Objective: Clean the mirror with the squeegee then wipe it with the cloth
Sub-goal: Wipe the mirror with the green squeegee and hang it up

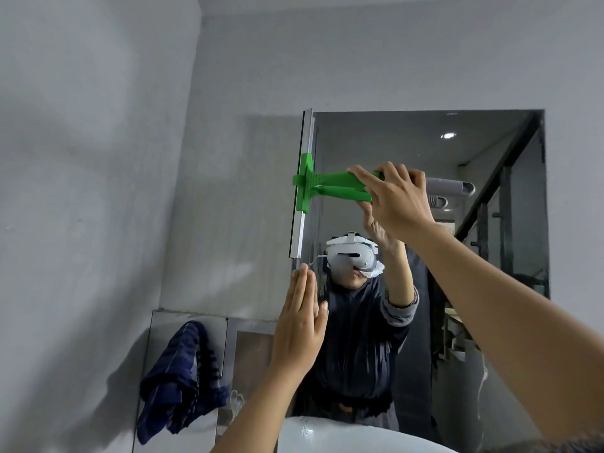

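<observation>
One green squeegee stands at the left edge of one mirror, right hand wrapped round its handle. Left hand flat, fingers straight, holding nothing. One blue cloth hangs lower left, sink cut off

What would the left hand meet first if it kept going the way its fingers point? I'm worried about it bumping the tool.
Probably the lower end of the green-handled squeegee's metal blade, directly above the flat, upward-pointing left hand; a small gap shows, though depth is unclear.
</observation>
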The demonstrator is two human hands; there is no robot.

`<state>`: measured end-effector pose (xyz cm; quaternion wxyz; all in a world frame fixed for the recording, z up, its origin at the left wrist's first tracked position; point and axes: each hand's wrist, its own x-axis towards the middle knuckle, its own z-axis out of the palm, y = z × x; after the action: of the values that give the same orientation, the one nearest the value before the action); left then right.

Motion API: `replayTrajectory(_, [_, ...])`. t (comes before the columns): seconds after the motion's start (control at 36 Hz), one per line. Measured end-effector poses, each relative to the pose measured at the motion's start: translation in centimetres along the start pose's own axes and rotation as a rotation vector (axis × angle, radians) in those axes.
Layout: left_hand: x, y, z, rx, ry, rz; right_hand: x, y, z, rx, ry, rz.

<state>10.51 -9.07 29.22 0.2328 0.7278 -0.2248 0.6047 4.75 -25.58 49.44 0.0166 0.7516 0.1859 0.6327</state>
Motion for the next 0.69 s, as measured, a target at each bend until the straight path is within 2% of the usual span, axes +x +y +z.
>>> replayTrajectory(0.69, [0.4, 0.2, 0.0, 0.021, -0.036, -0.069, -1.9, 3.2, -4.4, -0.097, -0.174, 0.087])
